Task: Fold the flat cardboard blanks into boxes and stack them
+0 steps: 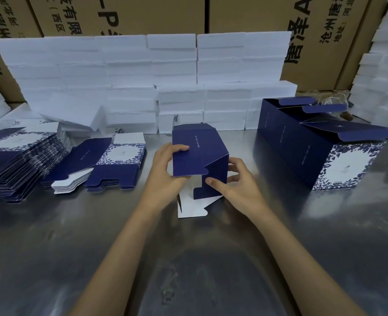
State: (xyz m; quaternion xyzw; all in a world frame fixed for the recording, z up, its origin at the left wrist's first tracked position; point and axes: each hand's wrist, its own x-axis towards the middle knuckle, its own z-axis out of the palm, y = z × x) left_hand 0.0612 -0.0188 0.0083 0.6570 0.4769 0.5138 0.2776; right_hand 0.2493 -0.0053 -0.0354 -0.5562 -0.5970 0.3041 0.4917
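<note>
I saw even, fairly bright light, probably from overhead, though no lamp showed. The steel table threw back broad, soft glare, strongest near me, with dim smeared reflections. Shadows were faint and short under the blanks and boxes. The white stacks looked washed out, their edges hard to separate. The whole picture was slightly soft, and the wide lens bent lines toward the corners.

Shiny metal table, pretty scuffed. On the left sit stacks of flat blue-and-white blanks, with a smaller pile just right of them. Far side is a wall of white foam blocks. On the right stands a row of folded navy boxes, flaps open.
</note>
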